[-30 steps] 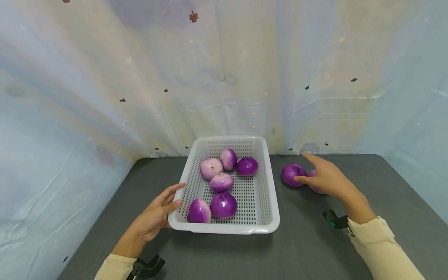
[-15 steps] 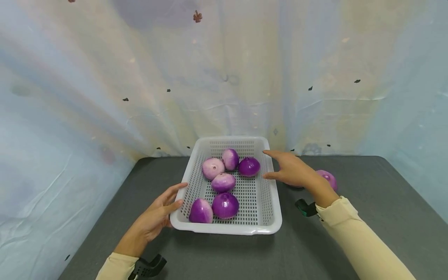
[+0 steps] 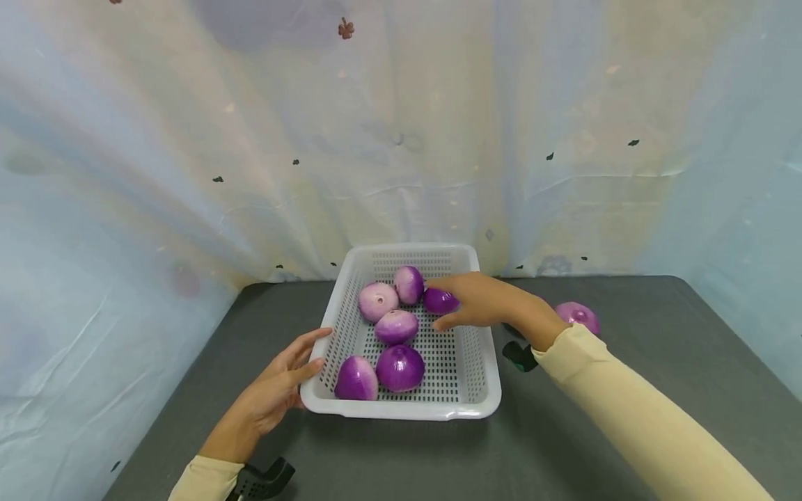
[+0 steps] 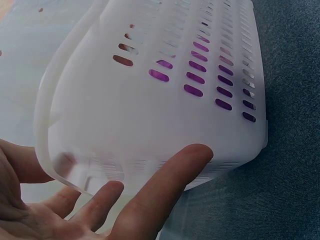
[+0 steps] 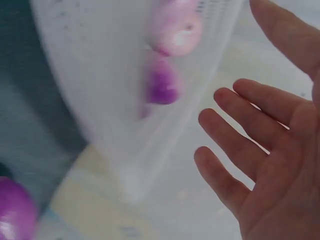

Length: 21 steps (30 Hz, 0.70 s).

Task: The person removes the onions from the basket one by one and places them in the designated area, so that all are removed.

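A white plastic basket (image 3: 438, 410) with slotted walls holds several peeled red onions (image 3: 401, 367). My left hand (image 3: 272, 390) holds the basket's left side near the front corner, thumb and index finger over the rim. In the left wrist view the other fingers (image 4: 165, 185) lie along the outside of the basket wall. My right hand (image 3: 479, 299) reaches over the basket's right rim, and in the head view it partly covers a dark purple onion (image 3: 440, 300). In the right wrist view its fingers (image 5: 235, 145) are spread and hold nothing.
A red onion (image 3: 578, 316) lies on the dark grey table (image 3: 401, 459) to the right of the basket, beside my right forearm. A patterned curtain (image 3: 401, 139) hangs behind the table and along its sides.
My right hand has moved left, from over the two onions on the table to above the basket, with nothing in it. The left hand and basket have stayed in place.
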{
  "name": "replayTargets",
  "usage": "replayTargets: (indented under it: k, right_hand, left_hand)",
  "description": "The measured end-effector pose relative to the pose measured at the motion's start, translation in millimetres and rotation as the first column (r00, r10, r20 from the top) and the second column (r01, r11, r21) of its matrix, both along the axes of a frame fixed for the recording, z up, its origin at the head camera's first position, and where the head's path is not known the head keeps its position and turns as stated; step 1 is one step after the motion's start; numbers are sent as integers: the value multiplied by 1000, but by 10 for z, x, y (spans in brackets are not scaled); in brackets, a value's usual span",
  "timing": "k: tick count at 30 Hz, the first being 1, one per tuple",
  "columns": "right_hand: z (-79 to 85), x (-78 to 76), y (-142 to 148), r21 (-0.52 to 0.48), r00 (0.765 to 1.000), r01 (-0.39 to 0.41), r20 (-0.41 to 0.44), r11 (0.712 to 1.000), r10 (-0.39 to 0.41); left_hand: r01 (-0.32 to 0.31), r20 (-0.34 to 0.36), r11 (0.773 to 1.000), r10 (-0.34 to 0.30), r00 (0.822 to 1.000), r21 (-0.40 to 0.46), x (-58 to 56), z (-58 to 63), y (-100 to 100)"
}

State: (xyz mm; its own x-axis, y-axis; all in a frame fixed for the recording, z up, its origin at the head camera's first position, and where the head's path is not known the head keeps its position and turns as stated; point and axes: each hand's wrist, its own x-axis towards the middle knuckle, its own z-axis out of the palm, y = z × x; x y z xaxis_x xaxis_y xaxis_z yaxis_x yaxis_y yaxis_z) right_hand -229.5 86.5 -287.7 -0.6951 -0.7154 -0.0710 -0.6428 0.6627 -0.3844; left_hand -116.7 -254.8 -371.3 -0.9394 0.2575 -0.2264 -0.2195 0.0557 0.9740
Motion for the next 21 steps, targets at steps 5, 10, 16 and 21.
replayTargets:
  k: [5, 10, 16, 21]
  right_hand:
    - [198, 8, -251, 47, 999, -37, -14, 998, 38]
    - [131, -112, -482, 39, 999, -33, 44, 999, 31]
    - [-141, -271, -589, -7, 987, 20, 161, 1000, -19]
    - [-335, -358, -639, -58, 976, 43, 214, 997, -30]
  left_hand:
    - [1, -3, 1000, -1, 1000, -4, 2, -2, 2]
    - [19, -9, 1000, -19, 1000, -2, 8, -4, -31]
    - [32, -7, 999, -32, 999, -2, 21, -15, -63]
    - [28, 3, 1000, -28, 1000, -6, 36, -19, -58]
